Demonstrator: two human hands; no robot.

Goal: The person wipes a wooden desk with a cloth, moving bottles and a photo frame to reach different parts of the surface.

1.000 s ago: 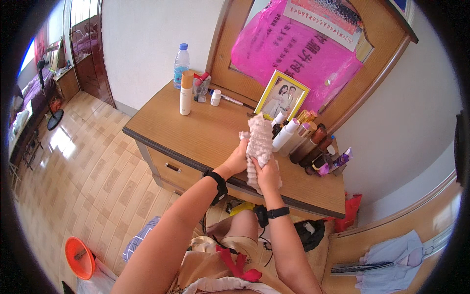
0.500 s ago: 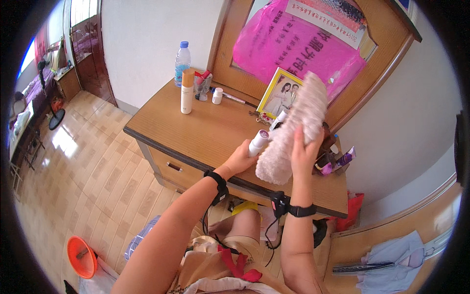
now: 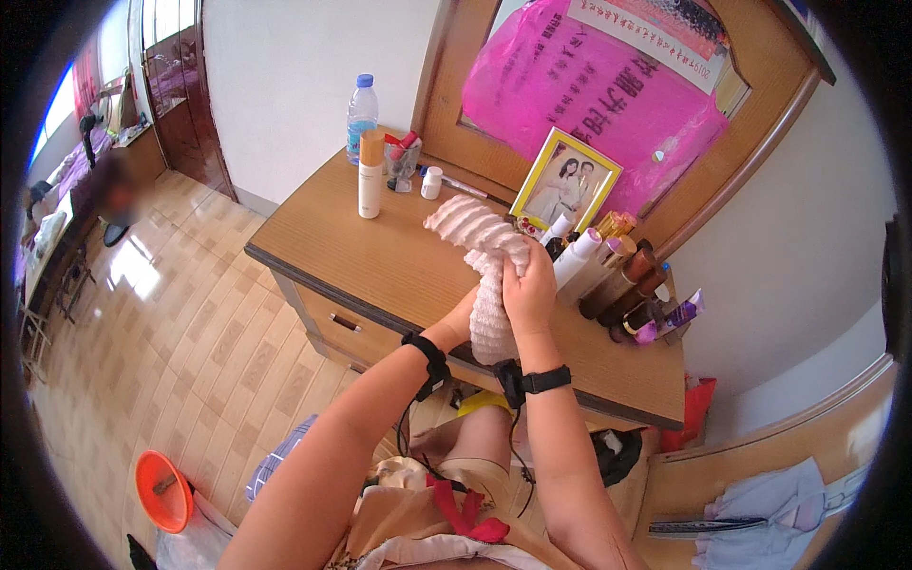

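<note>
A pale pink ribbed cloth (image 3: 480, 247) hangs over the wooden dressing table (image 3: 380, 275). My right hand (image 3: 532, 290) grips the cloth near its top, above the tabletop. My left hand (image 3: 464, 318) is lower, mostly hidden behind the hanging part of the cloth, and holds it from the back. Both wrists wear black bands. A row of cosmetic bottles (image 3: 608, 275) lies just right of my hands. A framed photo (image 3: 565, 180) stands behind them.
A white bottle with a tan cap (image 3: 370, 173), a clear water bottle (image 3: 361, 114), a small white jar (image 3: 431, 182) and a cup of small items (image 3: 403, 160) stand at the table's back left. A mirror covered with pink sheet (image 3: 589, 95) rises behind. An orange basin (image 3: 161, 489) is on the tiled floor.
My right hand has come down from its raised position with the cloth. The cloth now hangs bunched between both hands, lower and closer to the table's front.
</note>
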